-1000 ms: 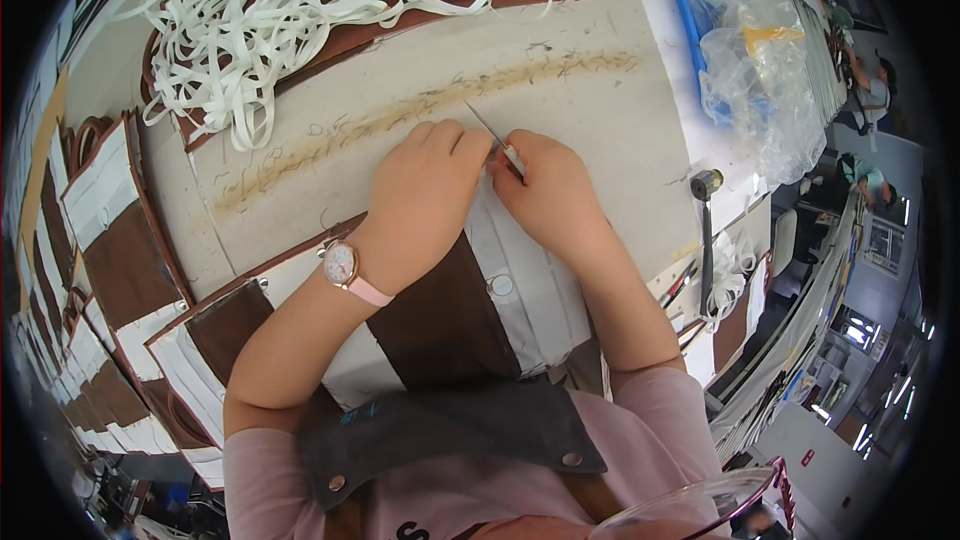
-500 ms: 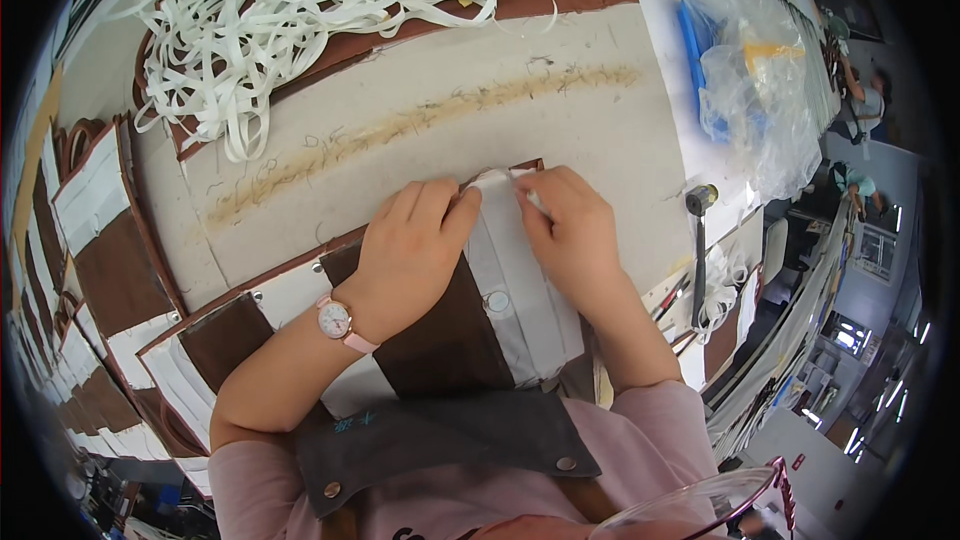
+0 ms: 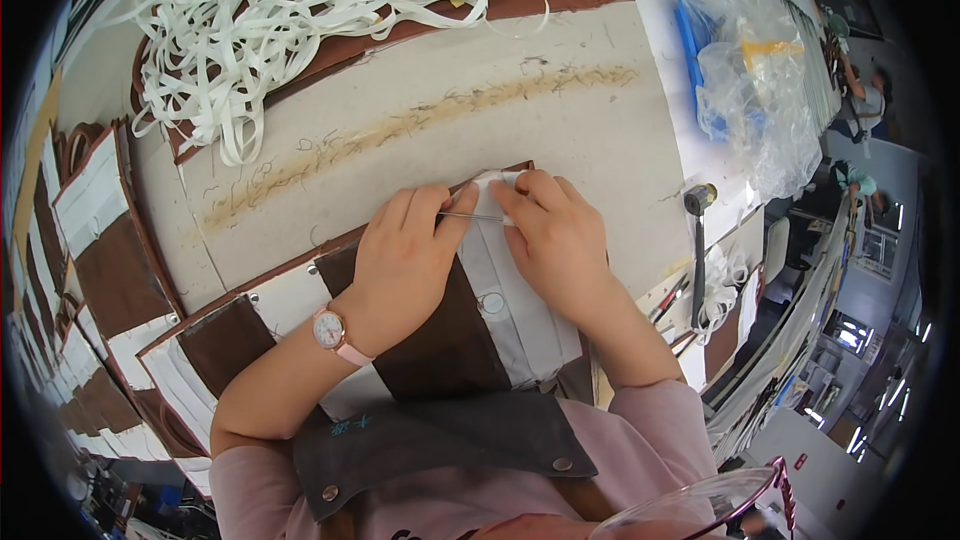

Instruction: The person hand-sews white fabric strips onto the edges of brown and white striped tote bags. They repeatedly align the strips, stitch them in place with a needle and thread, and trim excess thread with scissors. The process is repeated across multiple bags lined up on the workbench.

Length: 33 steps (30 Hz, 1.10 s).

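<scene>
Brown panels and white strips make up a leather-like piece (image 3: 440, 330) lying in front of me. Over its top end, my left hand (image 3: 405, 250) is closed in a pinch on a thin metal rod (image 3: 472, 215) that points right across the pale strip (image 3: 508, 285). What kind of tool it is does not show; its left end is hidden by my fingers. My right hand (image 3: 558, 240) pinches the white material at the strip's top end, beside the rod's tip. A round button-like disc (image 3: 491, 303) sits lower on that strip. Metal studs (image 3: 313, 268) run along the piece's upper edge.
A tangle of white tape (image 3: 250, 30) lies on brown material at the far left. To the right are a hammer (image 3: 698, 240), a clear plastic bag (image 3: 760, 110) and a blue object (image 3: 697, 55). Similar brown-and-white pieces (image 3: 110, 210) lie at the left. Two people are in the background.
The thin metal rod now shows between my hands; it was not visible before. My right hand has shifted slightly left, its fingers closer to my left hand.
</scene>
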Available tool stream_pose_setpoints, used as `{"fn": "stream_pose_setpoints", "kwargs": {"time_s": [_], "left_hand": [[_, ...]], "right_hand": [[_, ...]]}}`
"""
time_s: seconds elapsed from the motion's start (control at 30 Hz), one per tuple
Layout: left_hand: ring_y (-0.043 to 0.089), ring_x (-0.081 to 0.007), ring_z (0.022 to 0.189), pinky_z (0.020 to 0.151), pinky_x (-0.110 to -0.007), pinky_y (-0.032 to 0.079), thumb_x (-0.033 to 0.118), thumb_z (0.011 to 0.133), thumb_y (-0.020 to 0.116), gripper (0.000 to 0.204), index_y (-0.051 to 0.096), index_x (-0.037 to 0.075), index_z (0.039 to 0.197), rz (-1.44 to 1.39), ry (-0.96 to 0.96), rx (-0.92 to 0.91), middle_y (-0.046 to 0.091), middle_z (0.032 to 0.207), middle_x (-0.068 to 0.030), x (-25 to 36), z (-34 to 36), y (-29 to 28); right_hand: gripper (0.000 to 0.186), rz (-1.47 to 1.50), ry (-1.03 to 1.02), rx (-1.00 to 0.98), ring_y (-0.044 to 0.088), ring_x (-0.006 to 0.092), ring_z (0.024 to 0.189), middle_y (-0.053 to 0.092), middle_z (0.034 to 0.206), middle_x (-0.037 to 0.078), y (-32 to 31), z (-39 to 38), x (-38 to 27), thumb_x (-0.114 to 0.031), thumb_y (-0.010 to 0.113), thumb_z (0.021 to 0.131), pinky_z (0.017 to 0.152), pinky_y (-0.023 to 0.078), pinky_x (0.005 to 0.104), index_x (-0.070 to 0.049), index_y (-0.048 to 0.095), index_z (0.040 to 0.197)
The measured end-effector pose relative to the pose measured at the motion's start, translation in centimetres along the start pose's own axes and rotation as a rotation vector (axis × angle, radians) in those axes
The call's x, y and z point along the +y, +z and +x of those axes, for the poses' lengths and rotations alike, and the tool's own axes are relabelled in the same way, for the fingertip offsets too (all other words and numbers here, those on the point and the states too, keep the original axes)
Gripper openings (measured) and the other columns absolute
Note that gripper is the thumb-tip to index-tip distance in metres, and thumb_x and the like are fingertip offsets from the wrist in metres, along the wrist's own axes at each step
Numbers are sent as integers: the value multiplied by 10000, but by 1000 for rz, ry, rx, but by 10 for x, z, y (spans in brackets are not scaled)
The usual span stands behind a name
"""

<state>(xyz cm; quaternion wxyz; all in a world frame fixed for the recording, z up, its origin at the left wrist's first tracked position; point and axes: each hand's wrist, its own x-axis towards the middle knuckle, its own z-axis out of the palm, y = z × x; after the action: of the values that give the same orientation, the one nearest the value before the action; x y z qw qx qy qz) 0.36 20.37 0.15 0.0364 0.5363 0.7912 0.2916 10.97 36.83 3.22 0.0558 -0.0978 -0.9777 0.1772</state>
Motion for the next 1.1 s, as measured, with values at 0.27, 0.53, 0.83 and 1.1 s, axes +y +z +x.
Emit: {"fn": "stream_pose_setpoints", "kwargs": {"time_s": [0.27,0.53,0.83,1.1], "left_hand": [[560,-266,938,844,-380,495,-16,779,670,524,651,61,1297,94,-63,52,537,1068,-103,11,-6,11],[558,-272,934,837,-385,495,-14,789,671,535,652,113,1308,182,-53,57,537,1064,-102,10,-9,15],[565,-279,938,814,-400,495,30,795,654,505,667,137,1288,194,-38,53,548,1064,-97,6,-6,21],[550,-271,906,800,-391,499,9,816,646,525,651,163,1318,223,-26,28,518,1000,-90,7,0,18]], "right_hand": [[421,28,-2,34,631,240,897,608,993,58,1,-1,6,-21,738,712,716,537,364,-77,713,1128],[412,44,233,127,610,347,945,604,1048,153,-31,-34,31,-89,661,868,802,522,439,-22,611,1271],[395,-84,552,268,591,398,950,607,1029,206,-49,-152,65,66,534,868,846,486,473,20,616,1252],[147,-296,1006,61,657,410,778,670,812,202,-70,-242,85,-153,605,933,706,507,505,-12,641,915]]}}
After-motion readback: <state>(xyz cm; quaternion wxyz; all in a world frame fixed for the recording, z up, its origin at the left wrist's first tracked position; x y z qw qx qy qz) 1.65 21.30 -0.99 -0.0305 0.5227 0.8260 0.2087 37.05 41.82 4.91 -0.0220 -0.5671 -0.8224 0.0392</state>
